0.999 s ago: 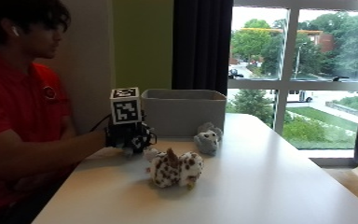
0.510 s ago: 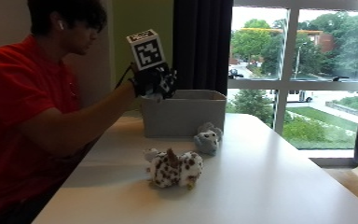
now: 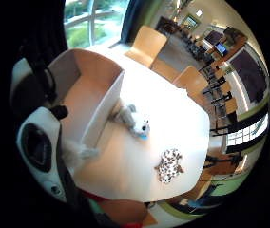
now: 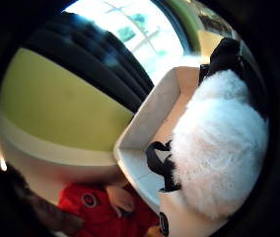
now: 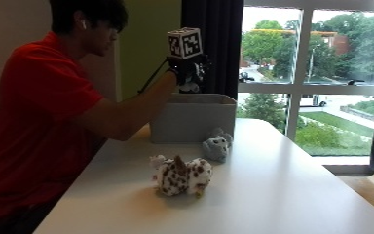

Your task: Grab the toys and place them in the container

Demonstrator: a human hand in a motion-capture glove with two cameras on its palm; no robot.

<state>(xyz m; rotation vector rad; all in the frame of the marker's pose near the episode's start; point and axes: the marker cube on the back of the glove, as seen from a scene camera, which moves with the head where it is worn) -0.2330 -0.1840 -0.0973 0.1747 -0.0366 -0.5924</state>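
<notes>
My gloved right hand is raised over the open grey container and grips a white fluffy toy, which hangs just above the rim. That white toy fills much of the thumb side palm view, with the container beneath it. On the white table a brown-spotted plush toy lies in front of the container. A small grey plush toy sits against the container's front right corner. Seen from the palm, the container looks empty, with the grey toy and the spotted toy outside it.
The container stands at the table's far end, near a dark curtain and a large window. Wooden chairs stand beyond the table's far side. The person in a red shirt sits at the left edge.
My hand rose from the table beside the container, carrying the white toy, and has moved over the container's opening. The two toys on the table have not moved.
</notes>
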